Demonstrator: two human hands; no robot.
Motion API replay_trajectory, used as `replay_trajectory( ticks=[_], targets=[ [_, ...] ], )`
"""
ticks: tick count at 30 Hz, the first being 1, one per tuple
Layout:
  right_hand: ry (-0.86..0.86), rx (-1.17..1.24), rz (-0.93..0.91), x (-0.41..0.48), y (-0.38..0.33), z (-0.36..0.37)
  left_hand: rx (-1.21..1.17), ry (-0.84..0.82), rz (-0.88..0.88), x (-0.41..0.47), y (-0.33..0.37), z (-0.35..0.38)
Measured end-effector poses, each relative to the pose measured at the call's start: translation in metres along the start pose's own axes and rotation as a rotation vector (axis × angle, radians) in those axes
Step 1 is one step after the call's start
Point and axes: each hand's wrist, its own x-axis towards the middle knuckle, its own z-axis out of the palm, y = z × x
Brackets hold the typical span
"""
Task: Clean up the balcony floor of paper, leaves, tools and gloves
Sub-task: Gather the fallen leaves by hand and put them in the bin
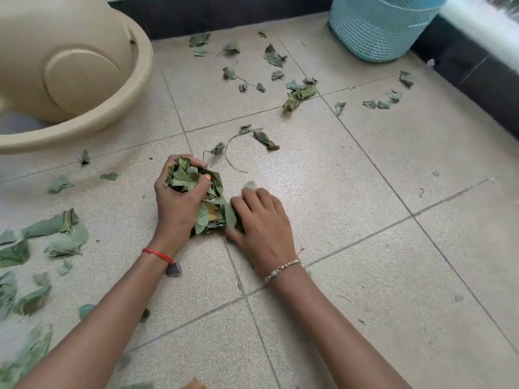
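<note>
On tiled floor (365, 248): leaf pile (210, 217). At pile's left, left hand (175, 204), fingers curled round a wad on top. At pile's right, right hand (264, 223), fingers straight, pressed against its side. Beyond pile, scattered leaves (299, 94), curved stem (229, 157). Far beyond, to the right, teal basket (376, 32). Beyond-left, beige tub (92, 127). Left of pile, loose leaves (60, 234).

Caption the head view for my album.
Left hand grips a wad of leaves; right hand rests against it, on a leaf-strewn tiled floor.
</note>
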Motion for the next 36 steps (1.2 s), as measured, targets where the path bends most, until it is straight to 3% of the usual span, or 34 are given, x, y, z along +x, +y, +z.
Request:
replay_trajectory(
  ticks=[3,7,12,16,20,28,31,36],
  targets=[
    [0.117,-0.075,0.084,-0.002,0.001,0.003,-0.008,0.033,-0.032,-0.002,0.001,-0.001],
    [0.116,-0.074,0.087,-0.007,0.006,0.000,-0.006,0.101,-0.100,-0.011,0.003,0.003],
    [0.171,0.131,0.056,-0.019,0.011,-0.010,-0.064,0.157,-0.177,-0.023,0.007,0.004],
    [0.218,0.415,0.247,-0.020,0.016,-0.028,-0.092,0.210,-0.233,-0.028,0.012,0.004],
    [0.130,0.374,0.327,0.021,0.026,-0.035,-0.152,0.322,-0.288,-0.026,0.016,0.007],
    [-0.005,0.182,0.198,0.098,0.044,-0.013,-0.105,0.268,-0.190,-0.023,0.003,0.002],
    [-0.130,0.156,0.135,0.097,0.046,-0.001,-0.104,0.230,-0.156,-0.023,0.002,0.003],
    [-0.138,0.221,-0.049,0.063,0.034,-0.003,-0.125,0.221,-0.127,-0.022,0.001,0.003]
  ],
)
